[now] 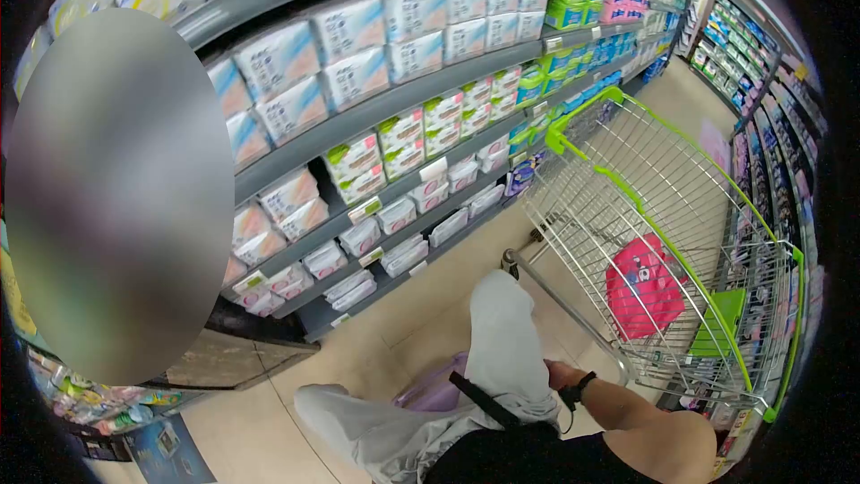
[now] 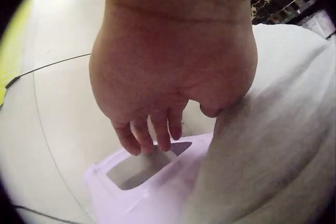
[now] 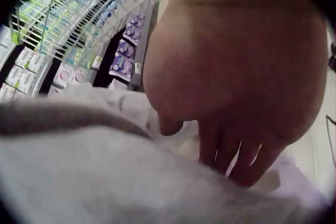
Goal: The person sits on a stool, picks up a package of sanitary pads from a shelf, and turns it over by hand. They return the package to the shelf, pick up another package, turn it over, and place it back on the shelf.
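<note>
My left hand (image 2: 173, 66) hangs with relaxed fingers beside the light grey trouser leg (image 2: 283, 113). Its fingertips overlap the edge of a wide slot in a lilac plastic stool (image 2: 152, 203). In the head view that stool (image 1: 434, 385) shows between my legs, partly covered by the trousers, and the left hand is hidden. My right hand (image 3: 236, 82) hangs at the other side of my leg, fingers pointing down and nothing in them. The head view shows this right hand (image 1: 564, 376) close against the trousers, a black strap (image 1: 582, 385) round its wrist.
A wire shopping cart (image 1: 654, 179) with green trim stands at the right, a pink bag (image 1: 645, 287) and a green flap (image 1: 718, 323) on it. Shelves (image 1: 412, 81) of packaged goods run ahead. A blurred oval covers the left side. Pale floor tiles (image 1: 358, 350) lie below.
</note>
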`<act>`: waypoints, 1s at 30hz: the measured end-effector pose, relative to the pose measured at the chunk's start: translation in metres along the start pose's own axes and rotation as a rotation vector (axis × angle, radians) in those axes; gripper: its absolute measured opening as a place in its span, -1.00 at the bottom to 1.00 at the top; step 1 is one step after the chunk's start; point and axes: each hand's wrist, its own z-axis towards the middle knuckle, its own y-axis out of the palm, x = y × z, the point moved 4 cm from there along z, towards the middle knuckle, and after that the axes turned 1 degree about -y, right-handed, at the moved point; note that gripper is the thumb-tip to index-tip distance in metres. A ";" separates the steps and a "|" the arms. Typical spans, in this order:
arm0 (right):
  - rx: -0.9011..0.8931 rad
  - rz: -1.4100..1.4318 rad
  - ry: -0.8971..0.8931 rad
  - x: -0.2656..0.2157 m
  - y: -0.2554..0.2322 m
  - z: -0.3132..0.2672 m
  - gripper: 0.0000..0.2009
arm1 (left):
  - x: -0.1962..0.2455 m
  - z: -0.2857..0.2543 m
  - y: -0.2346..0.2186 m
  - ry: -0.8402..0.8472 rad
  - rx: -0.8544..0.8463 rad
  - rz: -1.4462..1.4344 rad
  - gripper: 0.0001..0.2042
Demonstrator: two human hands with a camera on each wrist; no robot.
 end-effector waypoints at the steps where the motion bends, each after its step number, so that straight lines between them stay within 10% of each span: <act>1: -0.039 -0.224 -0.101 -0.003 0.023 -0.005 -0.56 | 0.021 0.003 0.012 0.030 -0.023 0.029 -0.84; 5: -0.149 -0.728 -0.140 -0.030 0.072 0.005 -0.57 | 0.105 0.023 0.053 0.119 -0.102 0.120 -0.82; 18: -0.124 -0.964 0.115 -0.165 0.093 0.084 -0.62 | 0.325 0.179 0.099 0.123 -0.175 0.259 -0.76; 30: -0.094 -0.984 0.094 -0.206 0.032 0.102 -0.67 | 0.314 0.136 0.118 0.190 -0.104 0.277 -0.70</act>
